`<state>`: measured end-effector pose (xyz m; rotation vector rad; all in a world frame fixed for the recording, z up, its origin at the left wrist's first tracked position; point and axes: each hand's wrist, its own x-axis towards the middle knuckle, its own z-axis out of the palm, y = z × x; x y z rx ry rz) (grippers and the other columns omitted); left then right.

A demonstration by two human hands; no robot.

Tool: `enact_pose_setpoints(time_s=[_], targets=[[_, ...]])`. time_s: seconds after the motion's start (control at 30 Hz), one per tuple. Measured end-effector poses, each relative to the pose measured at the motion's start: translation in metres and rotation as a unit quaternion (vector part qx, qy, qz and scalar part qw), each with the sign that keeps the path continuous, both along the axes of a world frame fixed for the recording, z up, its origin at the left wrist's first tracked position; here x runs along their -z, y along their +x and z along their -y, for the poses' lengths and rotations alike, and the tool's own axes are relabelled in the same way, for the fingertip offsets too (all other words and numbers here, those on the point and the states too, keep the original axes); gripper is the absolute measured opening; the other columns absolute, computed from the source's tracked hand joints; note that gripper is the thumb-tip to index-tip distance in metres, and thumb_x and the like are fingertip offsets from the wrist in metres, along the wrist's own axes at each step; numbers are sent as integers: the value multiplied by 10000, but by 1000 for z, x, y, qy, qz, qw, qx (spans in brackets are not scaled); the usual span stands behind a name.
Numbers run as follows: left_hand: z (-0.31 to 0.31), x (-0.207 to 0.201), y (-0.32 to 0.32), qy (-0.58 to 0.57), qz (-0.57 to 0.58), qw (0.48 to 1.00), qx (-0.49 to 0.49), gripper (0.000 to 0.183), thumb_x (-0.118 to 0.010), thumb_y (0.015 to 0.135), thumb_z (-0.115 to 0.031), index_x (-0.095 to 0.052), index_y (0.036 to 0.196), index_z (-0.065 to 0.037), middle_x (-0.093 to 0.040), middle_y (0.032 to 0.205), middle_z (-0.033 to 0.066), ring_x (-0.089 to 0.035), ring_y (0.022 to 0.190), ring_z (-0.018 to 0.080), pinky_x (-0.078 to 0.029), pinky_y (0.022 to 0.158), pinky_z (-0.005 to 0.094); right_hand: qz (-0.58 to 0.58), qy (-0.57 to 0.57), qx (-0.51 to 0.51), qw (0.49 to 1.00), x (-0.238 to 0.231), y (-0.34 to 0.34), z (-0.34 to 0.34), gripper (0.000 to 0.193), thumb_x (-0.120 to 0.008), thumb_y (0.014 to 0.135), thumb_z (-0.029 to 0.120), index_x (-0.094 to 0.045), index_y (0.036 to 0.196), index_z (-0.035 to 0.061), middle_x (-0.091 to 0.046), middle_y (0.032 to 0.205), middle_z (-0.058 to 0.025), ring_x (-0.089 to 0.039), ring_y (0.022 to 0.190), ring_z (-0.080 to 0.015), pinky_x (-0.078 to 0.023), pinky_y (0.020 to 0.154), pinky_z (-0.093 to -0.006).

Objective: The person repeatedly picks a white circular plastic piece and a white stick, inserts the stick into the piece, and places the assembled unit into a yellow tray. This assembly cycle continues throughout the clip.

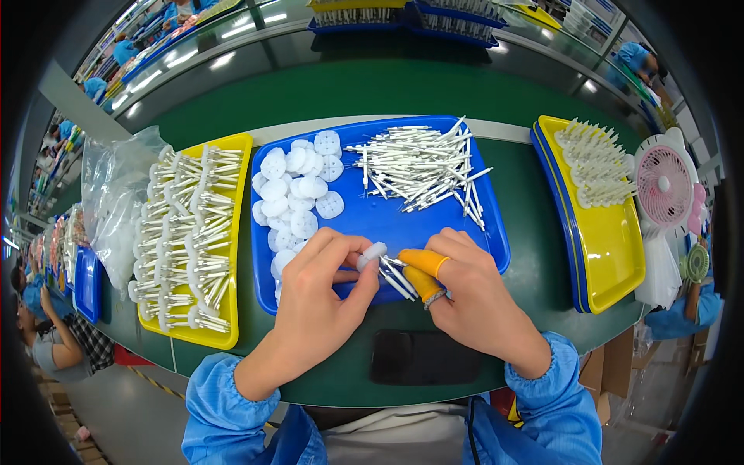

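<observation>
Above the near edge of a blue tray (492,225), my left hand (318,302) pinches a white plastic disc (373,253) between thumb and fingers. Several thin white sticks (397,280) with greyish tips stick out of the disc toward the right. My right hand (480,291), wearing yellow finger cots on thumb and index finger, is closed at these sticks; its fingertips hide what exactly they grip. Loose white discs with small holes (294,186) pile up along the tray's left side. A heap of white sticks (422,164) lies at its far right.
A yellow tray (190,335) of stick-filled discs stands left, beside a clear plastic bag (112,213). To the right, stacked yellow and blue trays (616,267) hold more assemblies, near a pink fan (664,184). A dark phone (424,358) lies by the table's front edge.
</observation>
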<state>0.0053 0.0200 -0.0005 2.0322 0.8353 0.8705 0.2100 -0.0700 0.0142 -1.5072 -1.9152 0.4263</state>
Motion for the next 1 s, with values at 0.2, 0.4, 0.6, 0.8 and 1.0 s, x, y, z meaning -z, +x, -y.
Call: enact_pose_setpoints(time_s=[0.2, 0.4, 0.6, 0.8, 1.0], targets=[[4, -1, 2, -37, -15, 999, -17, 148, -813, 925, 51, -709, 1030, 45, -710, 980, 121, -752, 864, 188, -711, 764, 331, -3, -3, 4, 1000, 0, -4, -2, 379, -726, 698, -85, -765, 1075, -67, -607, 949, -152, -592, 941, -357, -487, 838, -456], [5, -1, 3, -9, -2, 1000, -7, 148, -805, 908, 51, -715, 1025, 51, -699, 957, 146, -770, 851, 242, -711, 767, 344, 3, 12, 4, 1000, 10, -15, 0, 280, -731, 692, -83, -730, 971, -58, -609, 936, -154, -597, 935, -358, -494, 829, -461], [8, -4, 0, -7, -14, 1000, -2, 153, -787, 894, 63, -726, 1034, 55, -695, 954, 151, -773, 834, 266, -701, 757, 355, -36, 27, 14, 999, 8, -21, 3, 268, -726, 666, -83, -708, 931, -52, -610, 932, -153, -599, 914, -369, -503, 793, -476], [16, -2, -2, -9, -48, 999, 4, 151, -774, 921, 37, -725, 1063, 43, -682, 956, 174, -772, 841, 335, -662, 739, 401, -62, 41, 45, 996, 15, -31, 3, 382, -702, 662, -118, -765, 1029, -32, -607, 827, -145, -587, 787, -359, -467, 686, -459], [7, 3, -1, 34, -44, 997, -62, 146, -750, 940, 54, -725, 1084, 50, -680, 1008, 176, -773, 852, 336, -663, 736, 399, -67, 39, 68, 995, 10, -9, -6, 283, -747, 751, -48, -803, 1022, 11, -699, 875, -172, -665, 827, -388, -530, 773, -485]])
